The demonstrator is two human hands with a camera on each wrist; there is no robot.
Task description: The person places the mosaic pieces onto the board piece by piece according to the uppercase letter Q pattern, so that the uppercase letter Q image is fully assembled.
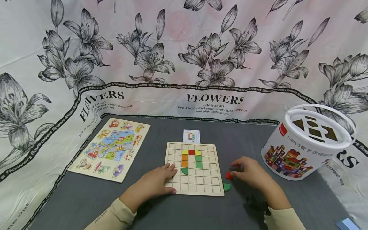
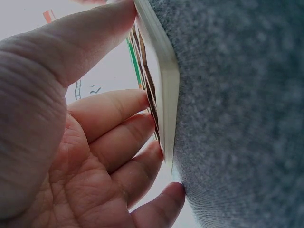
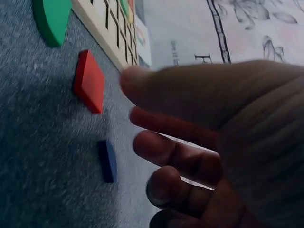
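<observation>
A wooden grid board [image 1: 211,183] lies on the dark table, with an arch of yellow, red, orange and green pieces in its cells. My left hand [image 1: 155,180] rests at the board's near left corner, fingers extended along the left side and thumb at the front edge. To the right of the board, my right hand [image 1: 248,172] hovers by a red square piece [image 3: 90,81]. Its thumb and loosely bent fingers hold nothing. A green rounded piece [image 1: 226,187] lies beside the board's right edge. In the right wrist view, a dark blue piece [image 3: 108,161] lies near the fingers.
Behind the board is a small pattern card [image 1: 191,136]. A wooden picture puzzle [image 1: 115,174] with loose cards on it lies at the left. At the right stands a white lidded bucket [image 1: 299,153] with shaped holes. A light blue block [image 1: 347,223] sits at the near right corner.
</observation>
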